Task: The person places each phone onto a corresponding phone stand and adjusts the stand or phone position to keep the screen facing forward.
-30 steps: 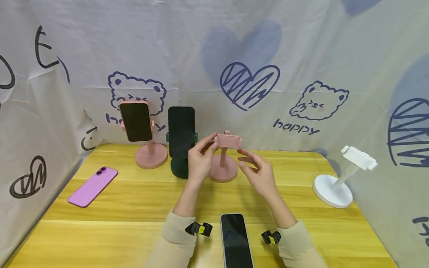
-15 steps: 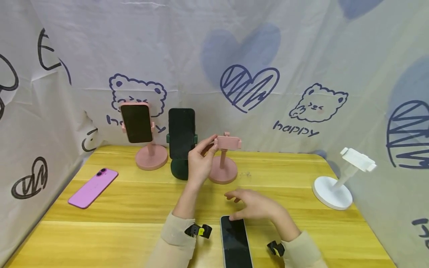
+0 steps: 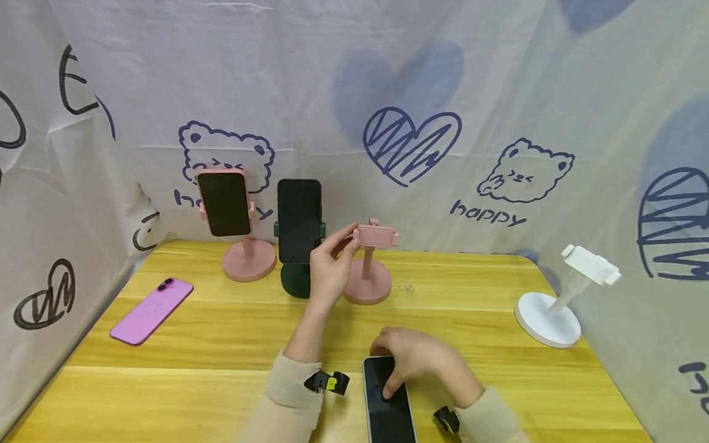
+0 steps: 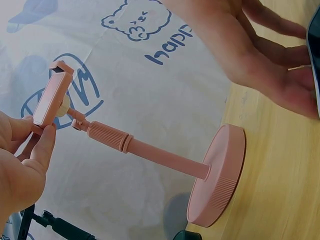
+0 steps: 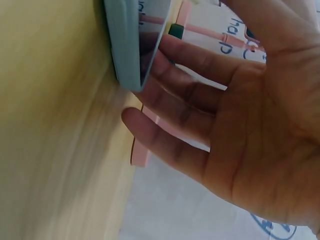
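My left hand [image 3: 331,271] pinches the left end of the clamp [image 3: 376,236] on a pink phone stand [image 3: 367,283]. In the left wrist view, thumb and fingers hold that clamp's lower end, and the ribbed stem [image 4: 107,136] runs to a round base [image 4: 215,177]. Below it on the table lies a phone [image 3: 388,412], black screen up, with a pale bluish edge [image 5: 125,45] in the right wrist view. Over its far end is my right hand [image 3: 421,357], thumb above the screen and slightly bent fingers by the end edge. Thumb contact is unclear.
Left of the left hand, a green stand [image 3: 296,280] and another pink stand [image 3: 249,261] each carry an upright phone. A pink-purple phone [image 3: 152,311] lies face down at left. A white stand [image 3: 548,320] stands at right. Printed cloth [image 3: 415,80] hangs behind the table [image 3: 221,344].
My right hand has left the right side of the pink stand and come down and back to the phone on the table. My left hand stays at the clamp.
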Motion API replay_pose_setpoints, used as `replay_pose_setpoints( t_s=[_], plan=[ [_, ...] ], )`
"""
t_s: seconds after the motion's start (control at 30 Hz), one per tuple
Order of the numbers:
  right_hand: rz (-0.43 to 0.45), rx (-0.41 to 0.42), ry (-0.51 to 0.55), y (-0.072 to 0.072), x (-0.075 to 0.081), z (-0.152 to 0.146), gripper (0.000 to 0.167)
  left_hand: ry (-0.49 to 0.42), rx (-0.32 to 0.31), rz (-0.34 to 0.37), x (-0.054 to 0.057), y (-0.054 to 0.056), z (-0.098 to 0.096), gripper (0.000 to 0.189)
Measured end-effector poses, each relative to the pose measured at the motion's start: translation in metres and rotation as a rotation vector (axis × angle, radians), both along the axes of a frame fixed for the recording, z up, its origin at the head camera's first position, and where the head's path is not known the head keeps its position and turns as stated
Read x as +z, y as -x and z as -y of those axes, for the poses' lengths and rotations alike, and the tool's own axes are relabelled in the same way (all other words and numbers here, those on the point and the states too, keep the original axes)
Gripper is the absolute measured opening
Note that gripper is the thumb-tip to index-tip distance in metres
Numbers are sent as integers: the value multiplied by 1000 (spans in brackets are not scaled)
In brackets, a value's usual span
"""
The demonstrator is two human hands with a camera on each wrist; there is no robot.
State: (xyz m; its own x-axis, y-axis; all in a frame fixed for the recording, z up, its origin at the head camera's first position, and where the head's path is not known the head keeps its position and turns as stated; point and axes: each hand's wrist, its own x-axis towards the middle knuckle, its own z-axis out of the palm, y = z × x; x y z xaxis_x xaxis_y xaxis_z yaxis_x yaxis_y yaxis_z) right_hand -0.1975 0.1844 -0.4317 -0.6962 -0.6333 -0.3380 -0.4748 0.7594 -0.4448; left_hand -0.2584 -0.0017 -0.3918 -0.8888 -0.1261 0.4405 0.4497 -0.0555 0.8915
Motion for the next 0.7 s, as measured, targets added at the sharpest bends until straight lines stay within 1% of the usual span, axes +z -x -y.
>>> replay_pose_setpoints(
  t_s=[0.2,0.33,0.5,0.6,0.7],
  plan=[
    [-43,-48,-43,-4,-2,6,62,13,0,-20,-1,1,0,33],
    [-45,-48,-44,-4,-2,6,61,18,1,-32,-2,0,0,33],
    [4,-39,-34,-1,0,-1,60,19,6,-29,-2,0,0,33],
    [37,-44,-9,1,2,-6,60,18,8,-20,-1,0,-1,33],
    [54,-38,49,2,4,-11,51,13,5,-17,-1,0,-1,33]
  ],
)
